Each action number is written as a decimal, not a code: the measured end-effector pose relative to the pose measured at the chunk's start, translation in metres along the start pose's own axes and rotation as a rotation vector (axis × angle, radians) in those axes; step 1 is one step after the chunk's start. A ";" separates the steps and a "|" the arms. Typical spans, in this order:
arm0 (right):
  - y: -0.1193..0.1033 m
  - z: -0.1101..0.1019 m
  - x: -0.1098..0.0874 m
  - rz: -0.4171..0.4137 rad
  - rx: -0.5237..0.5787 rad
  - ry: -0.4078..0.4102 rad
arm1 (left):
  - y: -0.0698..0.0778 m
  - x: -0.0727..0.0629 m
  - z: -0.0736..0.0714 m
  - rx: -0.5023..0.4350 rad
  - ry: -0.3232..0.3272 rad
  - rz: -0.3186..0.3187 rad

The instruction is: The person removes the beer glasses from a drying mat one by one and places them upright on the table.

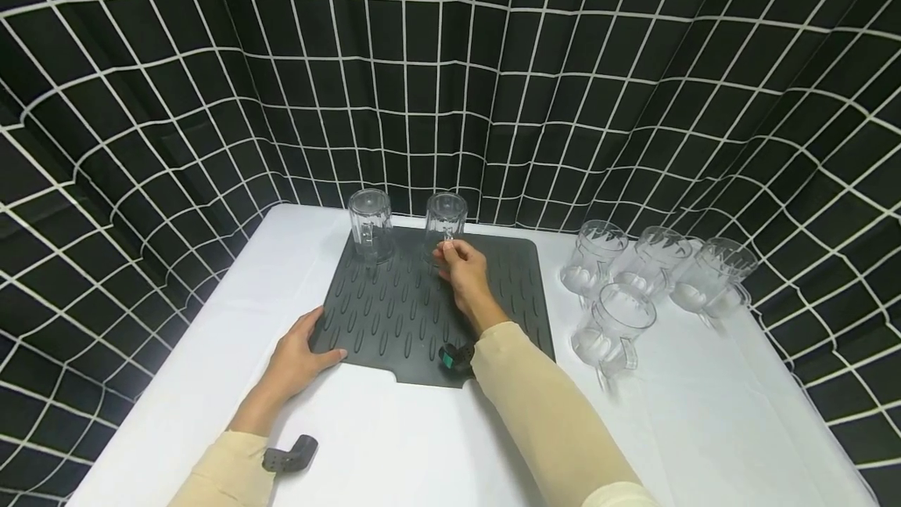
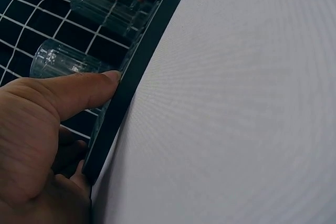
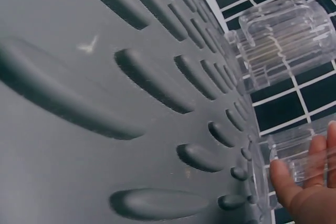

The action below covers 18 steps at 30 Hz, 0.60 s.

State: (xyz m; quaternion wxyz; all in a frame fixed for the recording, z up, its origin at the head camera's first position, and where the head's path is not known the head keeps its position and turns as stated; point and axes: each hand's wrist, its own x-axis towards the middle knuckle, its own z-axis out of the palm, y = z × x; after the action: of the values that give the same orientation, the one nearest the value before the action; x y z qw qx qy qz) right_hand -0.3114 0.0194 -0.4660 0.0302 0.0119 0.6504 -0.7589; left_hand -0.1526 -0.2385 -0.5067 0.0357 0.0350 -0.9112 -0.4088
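A clear glass mug (image 1: 446, 212) is standing upside down on the rear part of the dark mat (image 1: 422, 370), its closed base facing up and its long axis running vertical. And here's the key relation: its handle is pointing back toward the person, straight into the right hand (image 1: 467, 271), which is pinching it between thumb and curled fingers, the gap nearly closed. The right hand is clearly the nearer one; for the left hand (image 1: 297, 358), the mug is lying well forward and off to the right. That left hand is resting at the mat's near-left corner, thumb and fingers spread apart, touching the edge and holding no glass.

Just to the left, a second mug (image 1: 369, 225) is standing inverted too, its ribbed walls catching the light. The mat is looking matte and rubbery, rows of raised, elongated ovals running across it, a small tab jutting from its near edge. Over on the right, at least four more mugs (image 1: 612, 327) are standing mouth-up, thick-bottomed and transparent, on the smooth white tablecloth (image 1: 380, 436). Behind everything, a black curtain (image 1: 450, 77) is hanging in folds, its white grid bending with them.
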 end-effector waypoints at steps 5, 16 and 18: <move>0.002 -0.002 -0.004 -0.053 0.029 0.036 | 0.001 0.001 0.000 0.007 -0.001 0.008; -0.010 -0.015 -0.022 -0.113 0.044 0.055 | 0.002 -0.002 0.000 0.013 0.005 0.008; -0.012 -0.019 -0.025 -0.120 0.035 0.053 | 0.003 -0.002 0.000 0.013 0.004 0.005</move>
State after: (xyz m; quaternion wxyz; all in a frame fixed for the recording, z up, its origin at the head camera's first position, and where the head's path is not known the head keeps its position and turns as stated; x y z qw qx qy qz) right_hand -0.2872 0.0403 -0.4556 -0.0330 -0.0064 0.6371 -0.7701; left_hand -0.1507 -0.2367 -0.5043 0.0383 0.0339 -0.9140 -0.4026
